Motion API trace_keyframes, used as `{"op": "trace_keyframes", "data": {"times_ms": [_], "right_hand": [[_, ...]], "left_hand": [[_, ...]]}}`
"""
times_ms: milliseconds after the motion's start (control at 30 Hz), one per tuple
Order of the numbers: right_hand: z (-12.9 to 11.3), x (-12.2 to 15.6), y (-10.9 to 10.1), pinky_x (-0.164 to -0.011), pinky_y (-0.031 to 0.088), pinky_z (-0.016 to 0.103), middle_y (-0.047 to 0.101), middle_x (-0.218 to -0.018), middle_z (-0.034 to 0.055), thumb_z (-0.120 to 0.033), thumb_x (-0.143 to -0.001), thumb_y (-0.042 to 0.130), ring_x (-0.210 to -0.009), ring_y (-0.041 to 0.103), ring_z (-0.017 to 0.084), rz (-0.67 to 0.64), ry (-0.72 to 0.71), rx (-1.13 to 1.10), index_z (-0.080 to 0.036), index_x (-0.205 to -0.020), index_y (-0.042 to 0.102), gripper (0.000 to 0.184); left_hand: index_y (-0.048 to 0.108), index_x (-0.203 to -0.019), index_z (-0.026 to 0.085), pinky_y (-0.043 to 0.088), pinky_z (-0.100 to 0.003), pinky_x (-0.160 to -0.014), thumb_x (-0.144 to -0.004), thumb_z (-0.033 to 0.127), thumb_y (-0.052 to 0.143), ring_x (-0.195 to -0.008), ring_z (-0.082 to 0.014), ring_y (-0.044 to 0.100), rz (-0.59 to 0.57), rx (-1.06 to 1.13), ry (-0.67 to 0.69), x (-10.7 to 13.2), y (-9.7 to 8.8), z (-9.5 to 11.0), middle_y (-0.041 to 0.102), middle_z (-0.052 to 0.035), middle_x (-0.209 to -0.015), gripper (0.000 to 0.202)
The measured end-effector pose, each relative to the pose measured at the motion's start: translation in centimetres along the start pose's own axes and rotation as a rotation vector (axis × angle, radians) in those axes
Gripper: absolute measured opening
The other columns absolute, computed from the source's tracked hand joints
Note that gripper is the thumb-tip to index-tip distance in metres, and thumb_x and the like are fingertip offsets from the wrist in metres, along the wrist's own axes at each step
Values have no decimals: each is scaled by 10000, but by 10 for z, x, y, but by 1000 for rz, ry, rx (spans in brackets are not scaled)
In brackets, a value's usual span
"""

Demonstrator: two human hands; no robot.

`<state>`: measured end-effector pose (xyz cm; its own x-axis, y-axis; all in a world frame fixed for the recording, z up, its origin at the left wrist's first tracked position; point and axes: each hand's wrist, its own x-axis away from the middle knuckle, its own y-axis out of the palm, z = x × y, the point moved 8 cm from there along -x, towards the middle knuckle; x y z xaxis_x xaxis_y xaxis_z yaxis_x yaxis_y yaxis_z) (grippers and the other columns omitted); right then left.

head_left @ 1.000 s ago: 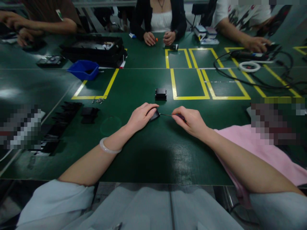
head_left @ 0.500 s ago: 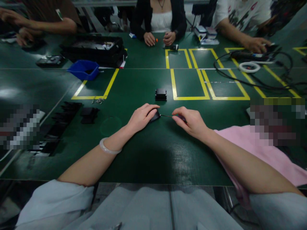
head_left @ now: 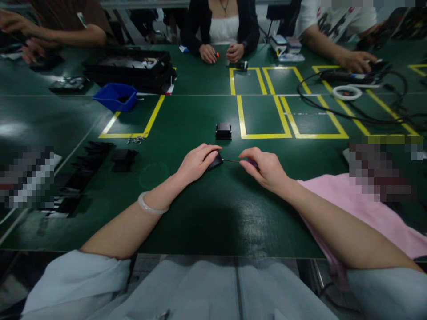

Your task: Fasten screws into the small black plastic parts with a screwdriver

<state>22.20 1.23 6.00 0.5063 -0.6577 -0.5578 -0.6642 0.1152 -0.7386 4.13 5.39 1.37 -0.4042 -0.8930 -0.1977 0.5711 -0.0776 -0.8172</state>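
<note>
Head cam check: keep that driver straight and the part pinned

So the worker's left hand [head_left: 199, 162] is clamped over a small black part [head_left: 215, 162], thumb and fingers closed round it, holding it down on the tabletop [head_left: 187, 111] right in front of the body. The right hand [head_left: 263, 166] is pinching the handle of a thin screwdriver [head_left: 231, 161], shaft lying nearly flat with its tip at the part's right-hand edge. Something bright sits at the tip, maybe a screw head, but it's too tiny to call.

To do this well, imo: line the shaft up dead straight with the hole, push lightly inward and twist with the fingertips, not the whole wrist. The left hand should brace against that push so the part doesn't skid or turn. Come in crooked and the tip could slip, and those left fingers are close by. Loose screws [head_left: 135, 140] sit off to the left if one gets dropped.

Versus half a second ago? Honestly, almost nothing. Both hands, the part and the driver look parked in the same spots, and the black block [head_left: 223, 130] just beyond hasn't budged. Any twist of the handle is too small to make out.
</note>
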Motion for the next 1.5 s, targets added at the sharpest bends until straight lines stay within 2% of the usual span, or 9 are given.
{"op": "trace_keyframes", "data": {"times_ms": [267, 533, 733, 933, 1100, 1333, 1500], "right_hand": [[-4, 0, -2, -642, 463, 268, 736, -904, 44, -255, -985, 475, -672, 651, 149, 30, -22, -6, -206, -1083, 578, 150], [2, 0, 1, -616, 437, 269, 679, -744, 18, -338, -1008, 453, -631, 621, 158, -6, 13, 26, -210, -1008, 599, 194], [-3, 0, -1, -641, 468, 267, 724, -880, 44, -262, -993, 463, -664, 641, 147, 19, -28, -4, -200, -1071, 585, 158], [-3, 0, -1, -637, 469, 266, 710, -839, 31, -262, -987, 467, -661, 646, 154, 21, -25, 16, -199, -1092, 573, 163], [-3, 0, -1, -609, 448, 263, 679, -751, 21, -318, -1018, 445, -615, 627, 155, 0, -26, 43, -197, -1021, 592, 191], [-5, 0, -1, -631, 466, 255, 715, -849, 32, -241, -980, 475, -648, 641, 147, 29, -49, 7, -203, -1087, 569, 147], [-5, -1, 0, -614, 455, 260, 695, -791, 24, -284, -1002, 457, -627, 633, 151, 2, -52, 23, -200, -1054, 579, 156]], "left_hand": [[660, -1283, 219, 474, -351, -980, -1061, 422, 344, -1105, -222, 642, 2, 13, -9, 0, 1, -3, 684, -63, -1181, 436], [656, -1287, 235, 478, -350, -981, -1061, 434, 339, -1110, -222, 640, -3, 11, -19, 0, 2, -5, 685, -56, -1193, 437], [660, -1285, 234, 476, -342, -967, -1064, 436, 345, -1102, -220, 644, 1, 19, -16, -1, 2, -6, 688, -53, -1184, 435], [661, -1282, 230, 473, -343, -971, -1065, 429, 342, -1102, -220, 643, 6, 19, -10, -1, 1, -6, 686, -55, -1184, 435], [666, -1279, 219, 470, -336, -961, -1065, 417, 350, -1092, -217, 643, 5, 26, -10, -1, 1, -4, 685, -59, -1167, 430], [667, -1284, 207, 466, -339, -965, -1067, 415, 349, -1100, -219, 641, 7, 26, -13, -1, 1, -6, 685, -59, -1175, 438], [667, -1283, 222, 466, -329, -954, -1070, 424, 346, -1096, -213, 642, 8, 29, -11, -1, 2, -7, 684, -50, -1162, 436]]}}
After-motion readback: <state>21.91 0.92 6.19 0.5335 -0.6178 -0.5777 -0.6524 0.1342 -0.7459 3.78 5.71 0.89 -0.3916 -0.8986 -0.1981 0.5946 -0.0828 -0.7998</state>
